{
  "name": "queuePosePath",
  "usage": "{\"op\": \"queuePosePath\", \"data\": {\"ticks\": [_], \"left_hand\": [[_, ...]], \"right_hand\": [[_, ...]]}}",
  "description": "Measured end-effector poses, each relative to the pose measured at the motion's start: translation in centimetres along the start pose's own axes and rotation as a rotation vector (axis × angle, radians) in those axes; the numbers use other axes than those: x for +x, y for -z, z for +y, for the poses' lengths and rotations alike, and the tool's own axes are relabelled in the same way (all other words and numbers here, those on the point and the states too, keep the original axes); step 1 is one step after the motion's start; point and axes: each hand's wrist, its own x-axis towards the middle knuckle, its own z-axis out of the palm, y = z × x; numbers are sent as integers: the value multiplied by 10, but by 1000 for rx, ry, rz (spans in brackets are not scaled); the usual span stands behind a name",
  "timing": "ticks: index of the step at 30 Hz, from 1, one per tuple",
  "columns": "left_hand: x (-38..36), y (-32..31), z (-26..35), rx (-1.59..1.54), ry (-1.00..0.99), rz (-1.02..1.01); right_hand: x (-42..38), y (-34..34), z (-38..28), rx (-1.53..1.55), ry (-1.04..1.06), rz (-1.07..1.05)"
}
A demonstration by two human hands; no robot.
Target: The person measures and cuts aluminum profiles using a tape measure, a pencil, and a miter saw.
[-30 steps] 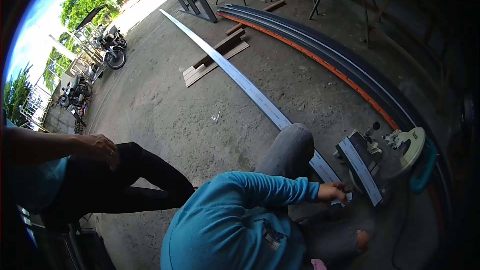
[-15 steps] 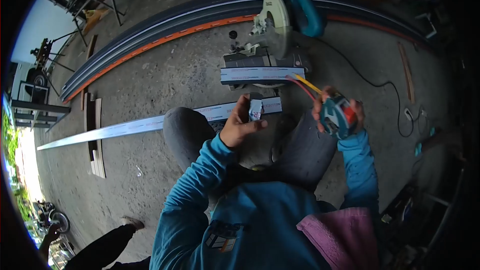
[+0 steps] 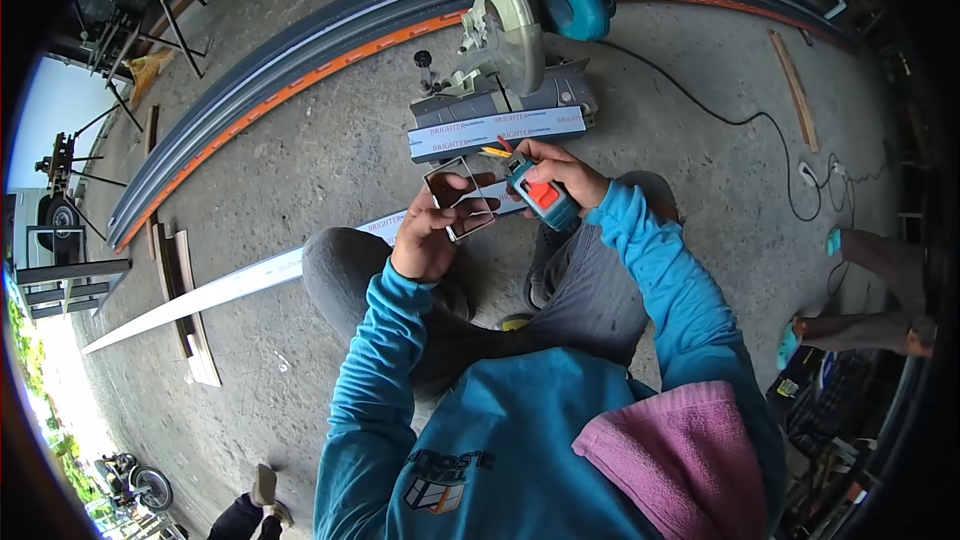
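My left hand (image 3: 432,230) holds a short piece of rectangular hollow profile (image 3: 462,202), its open end facing up toward me. Close by on the right, my right hand (image 3: 565,178) grips a teal and red tape measure (image 3: 541,196), with a yellow pencil (image 3: 496,152) and a thin red item sticking out past the fingers. Beyond both hands, a film-covered profile piece (image 3: 500,132) lies across the base of a miter saw (image 3: 510,30). A long film-covered profile (image 3: 240,280) runs along the floor behind my left hand and knee.
Dark long profiles with an orange strip (image 3: 330,70) curve behind the saw. A black cable (image 3: 690,100) trails right. Wood strips (image 3: 190,310) lie at left. Another person's legs (image 3: 870,270) are at right, another's feet (image 3: 265,488) at lower left, near a motorcycle (image 3: 135,480).
My right hand has moved left with the tape measure, close to my left hand. The short piece is now turned to show its hollow end. The view has shifted, and legs show at the right.
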Motion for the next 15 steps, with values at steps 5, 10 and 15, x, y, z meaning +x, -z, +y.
{"op": "queuePosePath", "data": {"ticks": [5,10,15], "left_hand": [[5,20,-1,-295,34,-68],[8,14,0,-316,16,-32],[8,9,-2,-250,0,-42]], "right_hand": [[-6,-1,-3,95,-82,-110],[-6,0,1,24,-62,-152],[-4,0,3,-1,-33,-155]]}}
